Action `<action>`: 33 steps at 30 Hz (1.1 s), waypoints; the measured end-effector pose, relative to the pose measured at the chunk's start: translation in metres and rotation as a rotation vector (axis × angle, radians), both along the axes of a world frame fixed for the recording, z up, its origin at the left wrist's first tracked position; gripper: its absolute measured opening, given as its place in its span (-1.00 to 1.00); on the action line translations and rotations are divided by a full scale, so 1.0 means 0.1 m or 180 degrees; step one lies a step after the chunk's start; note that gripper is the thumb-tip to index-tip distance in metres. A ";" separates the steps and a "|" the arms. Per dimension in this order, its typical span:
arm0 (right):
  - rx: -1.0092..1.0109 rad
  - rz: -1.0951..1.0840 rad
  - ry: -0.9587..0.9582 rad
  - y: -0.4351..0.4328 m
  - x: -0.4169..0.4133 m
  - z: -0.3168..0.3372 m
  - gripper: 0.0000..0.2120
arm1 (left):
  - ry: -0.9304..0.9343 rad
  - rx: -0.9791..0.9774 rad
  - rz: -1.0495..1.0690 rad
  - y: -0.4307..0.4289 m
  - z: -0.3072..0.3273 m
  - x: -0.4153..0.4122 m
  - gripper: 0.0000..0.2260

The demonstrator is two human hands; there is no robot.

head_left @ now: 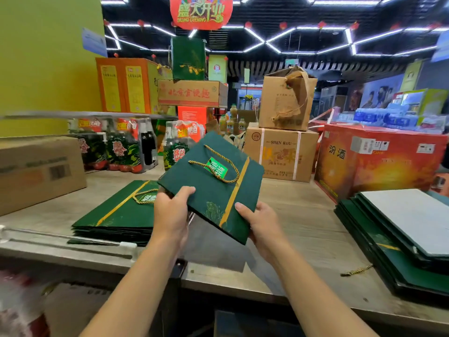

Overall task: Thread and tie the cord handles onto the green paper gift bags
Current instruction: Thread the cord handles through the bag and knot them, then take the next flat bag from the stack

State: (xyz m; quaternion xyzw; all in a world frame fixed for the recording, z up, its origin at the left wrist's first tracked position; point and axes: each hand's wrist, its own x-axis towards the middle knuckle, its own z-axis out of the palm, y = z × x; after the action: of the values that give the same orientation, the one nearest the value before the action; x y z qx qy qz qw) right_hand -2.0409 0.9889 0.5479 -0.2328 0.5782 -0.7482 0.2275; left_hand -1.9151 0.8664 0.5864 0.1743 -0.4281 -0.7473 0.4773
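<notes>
mid-frame: flat green bag (213, 190) held tilted above the counter (303, 215), gold cord (220, 164) looped on its face. left hand (171, 212) and right hand (261, 221) pinch its near edge, thumbs on top. bag stacks lie at lower left (116, 215) and right (393, 239); a loose cord (356, 269) lies by the right stack.

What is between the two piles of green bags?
Head view: the bag, gripped by left hand and right hand, over bare tabletop; a cord beside the right pile.

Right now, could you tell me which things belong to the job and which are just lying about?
Job: held bag, left stack, right stack, loose cord.
Lying about: cartons, bottles, red case.
</notes>
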 end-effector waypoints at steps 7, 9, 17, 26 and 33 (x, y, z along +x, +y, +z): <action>0.0331 -0.0138 0.0621 -0.51 0.16 0.09 -0.78 | -0.1076 -0.0889 0.0728 -0.75 -0.15 0.54 -0.54; 0.0499 -0.0189 0.0797 -0.70 0.21 0.11 -0.72 | -0.1529 -0.1349 0.0976 -0.90 -0.17 0.69 -0.55; 0.0600 0.0133 0.0943 -1.47 0.43 0.04 -0.76 | -0.2253 -0.1805 0.1334 -1.52 -0.25 1.08 -0.47; 0.1609 0.0367 0.1834 -1.95 0.57 -0.11 -0.37 | -0.3340 -0.2108 0.1635 -2.09 -0.41 1.35 -0.42; 0.2508 0.0156 0.2541 -1.94 0.68 -0.05 -0.33 | -0.4141 -0.2408 0.1535 -2.11 -0.53 1.31 -0.50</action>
State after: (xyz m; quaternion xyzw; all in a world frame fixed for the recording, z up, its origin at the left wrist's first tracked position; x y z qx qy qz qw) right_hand -1.9727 0.7949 0.5433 -0.4087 0.8497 -0.3239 0.0781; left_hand -1.7844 0.6558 0.5332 0.4902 -0.7968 -0.1749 0.3069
